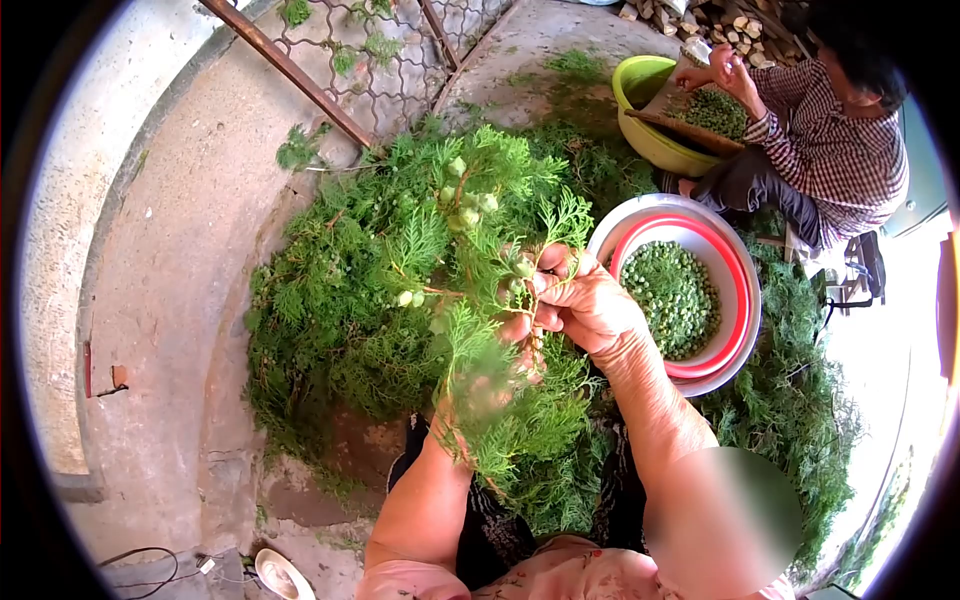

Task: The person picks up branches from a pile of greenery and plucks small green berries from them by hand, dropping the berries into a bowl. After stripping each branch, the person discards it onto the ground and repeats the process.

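Observation:
A leafy evergreen branch (465,345) with scale-like sprays and several pale green cones (470,205) is held up in front of me. My left hand (490,385) grips it from below, largely hidden behind the foliage. The thumb and fingers of my right hand (590,305) are pinched together at a green cone (522,268) on the branch. Just right of that hand stands a red-rimmed bowl (742,300) holding many picked green cones (670,295). The bowl sits inside a wider pale metal basin (602,240).
A large heap of cut evergreen branches (320,320) lies under and around my hands, with more foliage (790,400) at right. At upper right, a seated person (840,150) works over a yellow-green tub (635,90). A rusty metal bar (290,70) crosses the upper left.

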The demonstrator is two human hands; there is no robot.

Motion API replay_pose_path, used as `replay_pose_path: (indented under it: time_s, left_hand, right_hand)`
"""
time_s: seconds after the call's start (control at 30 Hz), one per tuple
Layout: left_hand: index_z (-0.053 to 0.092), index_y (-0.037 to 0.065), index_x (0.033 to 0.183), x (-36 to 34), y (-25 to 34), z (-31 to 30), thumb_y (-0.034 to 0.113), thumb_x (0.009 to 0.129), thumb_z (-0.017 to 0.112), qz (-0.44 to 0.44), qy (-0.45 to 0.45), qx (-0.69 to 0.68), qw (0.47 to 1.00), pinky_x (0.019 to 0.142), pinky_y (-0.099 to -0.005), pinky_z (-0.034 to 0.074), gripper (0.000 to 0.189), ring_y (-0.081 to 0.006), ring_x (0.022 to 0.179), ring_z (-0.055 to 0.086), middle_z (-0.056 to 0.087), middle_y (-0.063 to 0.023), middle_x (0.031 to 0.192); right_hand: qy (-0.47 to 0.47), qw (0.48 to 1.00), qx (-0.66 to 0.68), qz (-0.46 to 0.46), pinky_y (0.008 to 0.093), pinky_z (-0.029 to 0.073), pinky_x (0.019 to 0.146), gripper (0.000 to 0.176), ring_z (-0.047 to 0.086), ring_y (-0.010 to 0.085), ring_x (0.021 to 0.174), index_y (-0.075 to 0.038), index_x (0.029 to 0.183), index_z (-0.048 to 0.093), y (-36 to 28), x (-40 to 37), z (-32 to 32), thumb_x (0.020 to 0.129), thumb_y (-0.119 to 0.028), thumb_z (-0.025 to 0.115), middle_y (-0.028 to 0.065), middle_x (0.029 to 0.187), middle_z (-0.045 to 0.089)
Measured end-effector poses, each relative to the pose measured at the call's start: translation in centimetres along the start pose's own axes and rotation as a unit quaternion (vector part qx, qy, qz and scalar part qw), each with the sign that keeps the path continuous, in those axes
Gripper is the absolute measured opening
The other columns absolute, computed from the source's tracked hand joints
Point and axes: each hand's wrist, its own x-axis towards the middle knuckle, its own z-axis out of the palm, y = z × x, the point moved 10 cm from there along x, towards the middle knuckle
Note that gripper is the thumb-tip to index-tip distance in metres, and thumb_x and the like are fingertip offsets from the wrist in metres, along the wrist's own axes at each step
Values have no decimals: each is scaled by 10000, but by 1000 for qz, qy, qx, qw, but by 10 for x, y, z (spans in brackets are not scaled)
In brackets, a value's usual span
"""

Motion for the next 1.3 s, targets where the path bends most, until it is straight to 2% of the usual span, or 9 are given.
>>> replay_pose_path:
  time_s: [0.07, 0.17, 0.27, 0.6, 0.77, 0.97, 1.1, 1.23, 1.3]
  left_hand:
    - [511, 40, 1149, -2, -8, -12, 128, 866, 541, -18, 36, -1, 999, 640, -231, 498, 298, -133, 899, 570, 603, -59, 980]
    - [516, 48, 1143, -5, 0, -1, 137, 868, 542, -37, 48, -42, 997, 648, -223, 477, 291, -119, 874, 566, 602, -57, 976]
    - [530, 55, 1121, 0, 21, 22, 149, 851, 570, -2, -14, 8, 1000, 623, -203, 445, 289, -111, 835, 561, 603, -52, 961]
    - [552, 72, 1051, -2, 12, 21, 128, 810, 620, -46, 10, -70, 996, 550, -199, 413, 256, -74, 727, 540, 609, -30, 893]
    - [554, 73, 1044, 1, 20, 25, 130, 816, 612, -38, -12, -49, 998, 538, -203, 412, 243, -67, 690, 527, 610, -23, 879]
    - [564, 84, 1035, -3, 1, -5, 105, 824, 601, -39, 100, -13, 994, 573, -177, 415, 215, -58, 735, 536, 612, -8, 891]
    - [558, 58, 981, 4, -8, -6, 164, 851, 586, -76, 102, -63, 990, 478, -189, 382, 170, -64, 609, 509, 567, -14, 791]
    - [552, 51, 949, 3, 0, 1, 195, 854, 591, -82, 118, -37, 989, 433, -187, 354, 177, -57, 527, 474, 538, -12, 737]
    - [571, 65, 999, 6, -2, -3, 168, 833, 612, -77, 74, -37, 994, 513, -176, 377, 200, -51, 639, 493, 567, 9, 815]
  right_hand:
    - [8, 1000, -7, 2, 214, 362, 422, 134, 501, 112, 496, -13, 852, 563, 0, 0, 0, 760, -40, 656, 94, 811, 624]
    - [-7, 1000, -6, -15, 305, 487, 501, 95, 560, 167, 505, -30, 815, 549, -5, -2, 7, 790, -67, 633, 59, 687, 579]
    - [-20, 998, 46, -25, 236, 393, 434, 138, 522, 136, 519, -7, 823, 556, -1, -1, 0, 744, -34, 666, 114, 856, 632]
    - [-51, 999, 12, -11, 282, 475, 518, 382, 503, 134, 490, 78, 1047, 530, -1, 2, 8, 763, -136, 670, 135, 810, 624]
    - [-24, 1000, -8, -10, 244, 422, 483, 353, 503, 133, 479, 72, 1038, 532, -4, 2, 13, 771, -124, 654, 85, 732, 592]
    - [-3, 999, -51, -14, 209, 393, 469, 200, 509, 126, 471, 25, 942, 560, -6, 2, 9, 811, -122, 593, 45, 666, 563]
    - [12, 994, -107, -33, 199, 369, 464, 156, 514, 114, 484, -11, 896, 574, -4, 3, -2, 843, -157, 560, 39, 625, 563]
    - [69, 984, -160, -41, 195, 358, 472, 222, 490, 83, 507, -7, 998, 550, -4, 4, -4, 891, -196, 504, 27, 622, 564]
    - [76, 984, -152, -55, 196, 355, 453, 239, 473, 82, 499, 15, 1053, 528, -4, 5, -6, 891, -158, 499, 32, 650, 569]
